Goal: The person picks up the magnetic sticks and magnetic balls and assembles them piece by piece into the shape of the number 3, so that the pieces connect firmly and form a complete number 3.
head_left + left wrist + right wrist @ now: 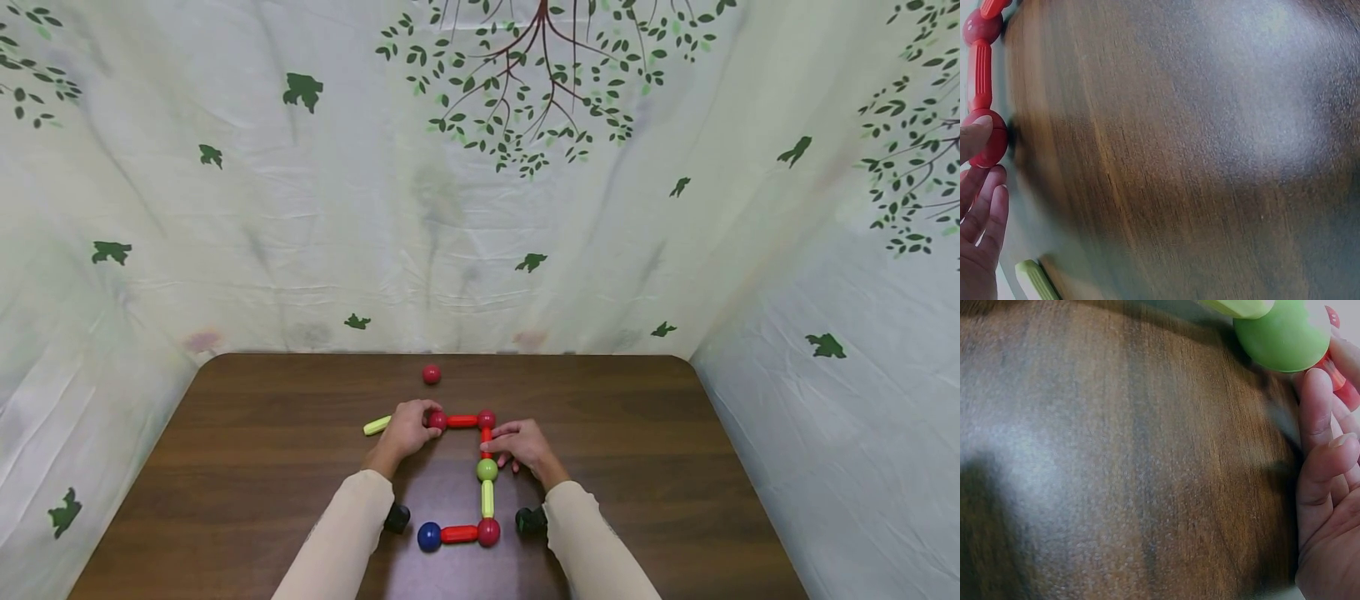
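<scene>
A chain of toy balls and ribbed rods lies on the brown table, bent into an angular shape. My left hand pinches the red ball at the chain's far left end, thumb on one side and fingers on the other. From it a red rod runs to a red corner ball. My right hand grips the short red rod between that corner and the green ball. Nearer me, a yellow-green rod, another red ball, a red rod and a blue ball continue the chain.
A loose red ball sits near the table's back edge. Left of my left hand lies a loose yellow-green rod, partly hidden by the hand. Behind the wooden table hangs a pale curtain printed with leaves.
</scene>
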Motion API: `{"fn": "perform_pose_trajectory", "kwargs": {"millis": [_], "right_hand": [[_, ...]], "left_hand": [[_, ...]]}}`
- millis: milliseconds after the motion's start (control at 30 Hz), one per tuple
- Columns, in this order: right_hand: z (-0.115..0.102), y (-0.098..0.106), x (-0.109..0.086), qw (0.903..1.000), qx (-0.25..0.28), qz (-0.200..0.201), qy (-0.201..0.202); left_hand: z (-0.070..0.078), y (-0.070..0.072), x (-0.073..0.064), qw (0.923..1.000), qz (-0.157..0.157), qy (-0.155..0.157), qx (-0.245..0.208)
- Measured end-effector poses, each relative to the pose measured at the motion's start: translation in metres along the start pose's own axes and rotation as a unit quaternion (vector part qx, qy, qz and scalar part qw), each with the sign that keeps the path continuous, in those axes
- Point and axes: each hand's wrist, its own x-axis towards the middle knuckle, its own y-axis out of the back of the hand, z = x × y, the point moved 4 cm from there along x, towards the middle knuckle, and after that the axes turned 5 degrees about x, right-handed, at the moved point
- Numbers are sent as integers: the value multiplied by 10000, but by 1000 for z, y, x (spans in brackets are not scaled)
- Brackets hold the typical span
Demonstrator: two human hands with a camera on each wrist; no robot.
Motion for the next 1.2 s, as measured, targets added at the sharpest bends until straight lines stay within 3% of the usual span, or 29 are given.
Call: {"fn": "perform_pose_trajectory", "kwargs": {"millis": [200,500,767,1200], "right_hand": [[0,0,0,10000,-57,21,8],[-2,1,0,10000,-47,28,63],[0,1,0,9999,-114,54,60],[0,1,1,10000,-21,-12,38]], "left_hand": [[-1,2,0,9999,-95,25,-44],[-18,32,-10,9997,-18,-1,227],[-40,56,-19,9982,-374,313,334],[-64,56,-25,9939,-550,595,745]]}}
